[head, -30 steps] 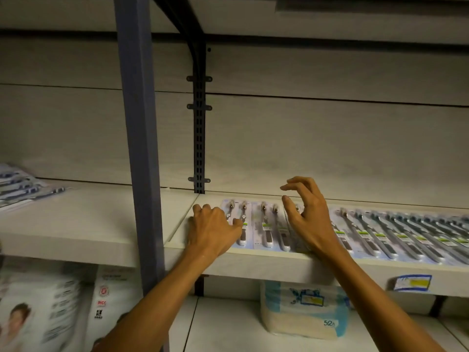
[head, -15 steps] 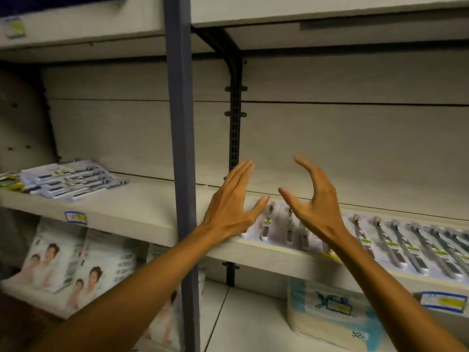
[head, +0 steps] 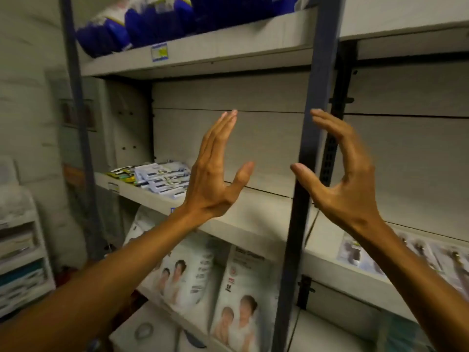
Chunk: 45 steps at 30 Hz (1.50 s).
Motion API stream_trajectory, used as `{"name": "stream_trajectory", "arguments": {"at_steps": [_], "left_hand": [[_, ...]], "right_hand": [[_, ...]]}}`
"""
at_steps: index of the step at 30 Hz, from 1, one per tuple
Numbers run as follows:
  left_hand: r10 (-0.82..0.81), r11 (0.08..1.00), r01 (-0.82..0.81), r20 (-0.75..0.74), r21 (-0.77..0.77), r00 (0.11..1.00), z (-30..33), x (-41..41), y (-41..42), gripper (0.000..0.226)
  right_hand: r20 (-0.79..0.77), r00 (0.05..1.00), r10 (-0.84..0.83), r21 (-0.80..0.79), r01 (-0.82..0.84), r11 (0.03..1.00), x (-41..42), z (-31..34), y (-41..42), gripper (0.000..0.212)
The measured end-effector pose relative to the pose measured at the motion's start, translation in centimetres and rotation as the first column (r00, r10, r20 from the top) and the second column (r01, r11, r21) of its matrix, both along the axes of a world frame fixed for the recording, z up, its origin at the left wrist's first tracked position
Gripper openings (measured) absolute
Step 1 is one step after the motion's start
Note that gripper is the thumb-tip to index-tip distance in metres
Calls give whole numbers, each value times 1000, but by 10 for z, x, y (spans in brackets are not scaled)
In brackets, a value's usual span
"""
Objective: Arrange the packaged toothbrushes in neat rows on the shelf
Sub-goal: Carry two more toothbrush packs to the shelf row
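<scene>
A loose pile of packaged toothbrushes [head: 165, 180] lies at the left end of the pale shelf [head: 253, 219]. A laid-out row of toothbrush packs [head: 360, 257] shows at the lower right, partly hidden by my right forearm. My left hand [head: 215, 174] is raised in the air with straight fingers, just right of the pile and holding nothing. My right hand [head: 340, 179] is also raised, fingers relaxed and slightly bent, empty, in front of the blue upright post [head: 302, 199].
Blue bags [head: 132, 24] fill the top shelf. Diaper packs [head: 238, 295] stand on the shelf below. A white drawer unit [head: 20, 250] sits at the far left. A black slotted bracket [head: 332, 153] runs behind the post.
Both hands lifted off the toothbrush row and rose open into the air. My view swung left, bringing the loose pile toward the middle and pushing the row to the right edge.
</scene>
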<state>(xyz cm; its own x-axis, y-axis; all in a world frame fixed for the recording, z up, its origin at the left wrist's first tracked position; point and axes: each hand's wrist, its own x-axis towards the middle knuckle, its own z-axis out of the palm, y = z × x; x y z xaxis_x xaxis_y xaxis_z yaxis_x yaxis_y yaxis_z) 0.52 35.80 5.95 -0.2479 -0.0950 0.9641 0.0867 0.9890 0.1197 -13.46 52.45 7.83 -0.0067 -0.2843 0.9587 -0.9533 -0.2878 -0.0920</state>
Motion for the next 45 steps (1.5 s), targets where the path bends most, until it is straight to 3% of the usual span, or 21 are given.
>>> {"name": "stream_trajectory", "arguments": {"at_steps": [9, 14, 21, 27, 34, 42, 45], "left_hand": [[92, 978, -111, 115, 175, 989, 2, 125, -157, 75], [141, 953, -193, 222, 232, 965, -5, 161, -224, 71], [169, 880, -308, 369, 362, 914, -22, 156, -285, 64], [72, 865, -272, 432, 423, 899, -39, 109, -314, 60], [32, 908, -279, 612, 312, 790, -56, 39, -330, 50], [163, 919, -379, 774, 107, 612, -86, -14, -346, 59], [234, 900, -433, 781, 51, 578, -93, -21, -352, 52]], "right_hand": [[88, 993, -73, 223, 52, 974, 70, -11, -135, 70], [200, 972, -121, 264, 65, 962, 91, -17, -189, 73], [228, 964, -135, 282, 67, 957, 91, -15, -254, 66], [205, 969, -139, 291, 75, 954, 59, -22, -305, 66], [208, 963, -169, 244, 116, 963, -8, -36, -357, 59], [168, 958, -231, 204, 195, 959, -48, -80, -373, 60], [177, 953, -247, 188, 214, 959, -51, -84, -371, 59]]}}
